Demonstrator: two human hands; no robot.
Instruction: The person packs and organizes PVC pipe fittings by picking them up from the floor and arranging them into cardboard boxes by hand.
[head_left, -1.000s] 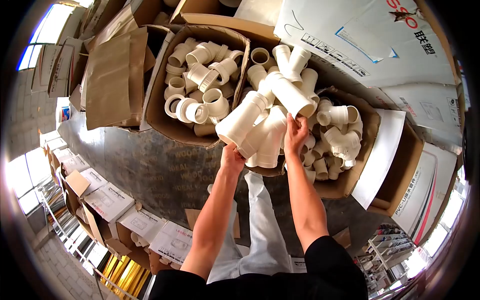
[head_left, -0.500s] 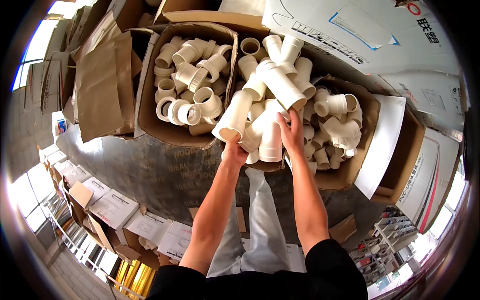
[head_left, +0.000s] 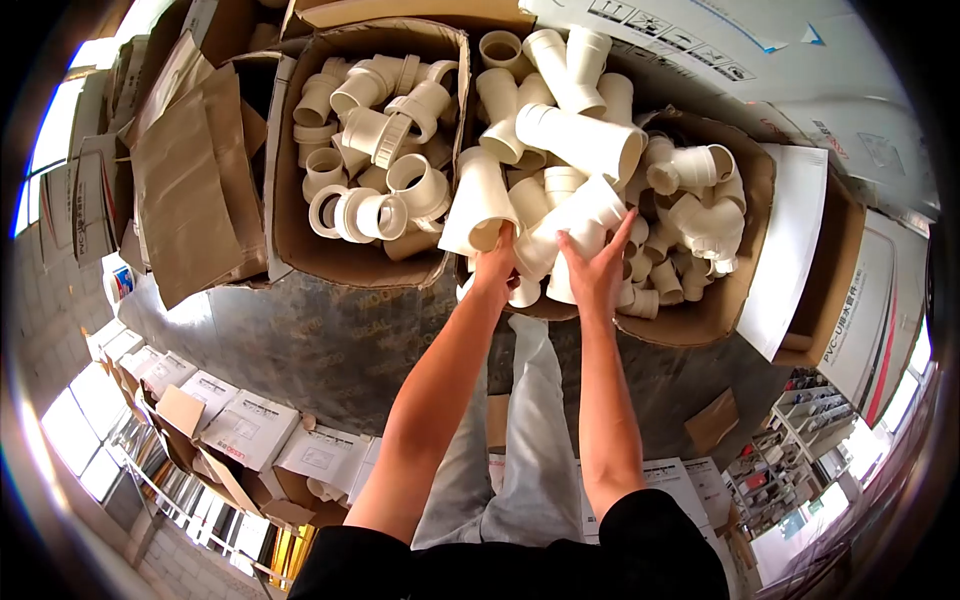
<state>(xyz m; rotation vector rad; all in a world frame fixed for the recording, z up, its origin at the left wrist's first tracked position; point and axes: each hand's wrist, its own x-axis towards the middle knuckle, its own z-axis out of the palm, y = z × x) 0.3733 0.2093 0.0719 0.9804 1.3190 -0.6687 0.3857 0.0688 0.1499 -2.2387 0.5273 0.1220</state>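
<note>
A cream-white plastic pipe tee lies tilted across other fittings at the front of the middle box. Spread around its right part are the thumb and fingers of my right hand, gripping it. My left hand is closed at the tee's left end, its fingertips partly hidden. Just above those fingers is the open mouth of a wide pipe fitting. Another large fitting rests behind the tee, on top of the pile.
A cardboard box of threaded fittings stands left, and another box of elbows stands right. Brown cardboard flaps stick up at far left. A large white carton is behind. More cartons line the floor at lower left.
The tee has turned, its right end swinging up and right. Both hands have moved slightly right with it, and my right fingers have spread wider. The camera view has shifted a little.
</note>
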